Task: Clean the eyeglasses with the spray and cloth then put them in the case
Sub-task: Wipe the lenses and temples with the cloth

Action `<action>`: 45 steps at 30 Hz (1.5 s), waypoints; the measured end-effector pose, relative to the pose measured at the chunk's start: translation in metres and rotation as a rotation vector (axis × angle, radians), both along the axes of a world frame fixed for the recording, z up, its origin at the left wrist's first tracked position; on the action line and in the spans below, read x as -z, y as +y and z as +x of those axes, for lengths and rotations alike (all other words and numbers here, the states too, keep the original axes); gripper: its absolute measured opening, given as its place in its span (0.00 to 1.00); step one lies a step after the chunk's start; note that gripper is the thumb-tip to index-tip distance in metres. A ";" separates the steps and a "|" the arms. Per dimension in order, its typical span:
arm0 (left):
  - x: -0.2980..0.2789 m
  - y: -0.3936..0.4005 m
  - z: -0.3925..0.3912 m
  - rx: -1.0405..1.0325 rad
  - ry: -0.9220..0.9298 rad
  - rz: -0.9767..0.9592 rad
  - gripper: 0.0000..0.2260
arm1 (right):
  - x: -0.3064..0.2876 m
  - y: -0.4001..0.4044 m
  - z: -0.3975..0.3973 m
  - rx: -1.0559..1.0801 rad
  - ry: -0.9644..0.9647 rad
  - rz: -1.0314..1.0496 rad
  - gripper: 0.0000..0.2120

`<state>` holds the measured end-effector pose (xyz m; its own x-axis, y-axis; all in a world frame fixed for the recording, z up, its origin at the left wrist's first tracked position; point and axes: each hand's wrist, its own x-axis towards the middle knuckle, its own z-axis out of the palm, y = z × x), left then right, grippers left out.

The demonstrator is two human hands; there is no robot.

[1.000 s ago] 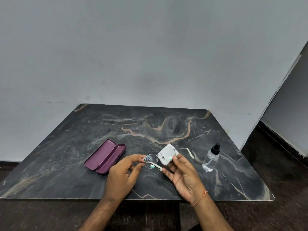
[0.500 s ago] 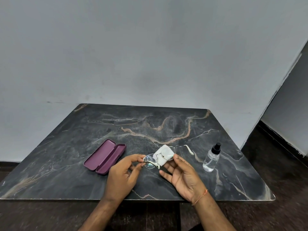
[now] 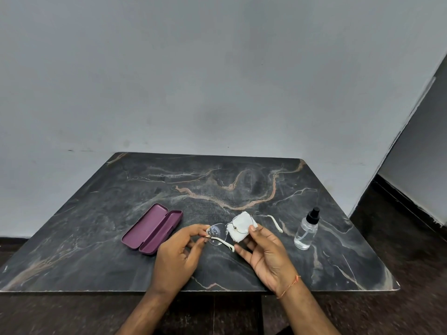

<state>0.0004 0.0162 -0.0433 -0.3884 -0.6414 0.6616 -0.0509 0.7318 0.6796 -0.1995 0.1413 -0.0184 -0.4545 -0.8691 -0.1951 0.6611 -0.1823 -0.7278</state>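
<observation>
Two hands hold a pair of thin wire-rimmed eyeglasses with white temple tips just above the dark marble-patterned counter, to the right of the open plum-coloured hard case. The left hand pinches the frame at the hinge of the lens nearer the case, which is beaded with droplets. The right hand presses a small white cleaning cloth to the farther lens, thumb on top; whether its other fingers curl round behind the cloth cannot be told. Right of the glasses, beyond the far temple arm, stands the clear spray bottle with a black nozzle.

The glasses are probably light, springy and easily bent, with wet lenses likely slippery. Holding them by the rim or hinge, never the lens face, looks safest, with gentle wiping pressure.
</observation>
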 end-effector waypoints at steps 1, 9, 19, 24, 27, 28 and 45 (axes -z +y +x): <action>0.000 0.000 0.000 -0.001 0.004 -0.002 0.08 | 0.000 0.000 0.000 0.003 0.008 0.007 0.08; 0.002 -0.002 0.000 0.015 0.004 0.014 0.09 | -0.001 0.000 0.000 0.041 -0.005 -0.021 0.07; 0.000 0.000 -0.001 0.004 0.011 0.023 0.07 | 0.001 -0.002 0.001 0.066 0.015 -0.014 0.06; 0.000 0.000 -0.001 0.012 -0.004 0.003 0.08 | 0.003 0.000 -0.003 0.001 -0.077 -0.004 0.09; -0.001 0.000 -0.001 0.018 0.015 0.025 0.08 | 0.001 -0.001 -0.002 -0.005 -0.065 0.004 0.08; -0.001 0.001 -0.001 0.019 0.015 0.026 0.08 | 0.001 -0.001 -0.001 0.008 -0.057 -0.001 0.08; -0.003 0.003 0.000 0.088 -0.011 -0.006 0.12 | 0.009 0.000 -0.008 -0.034 -0.117 -0.071 0.19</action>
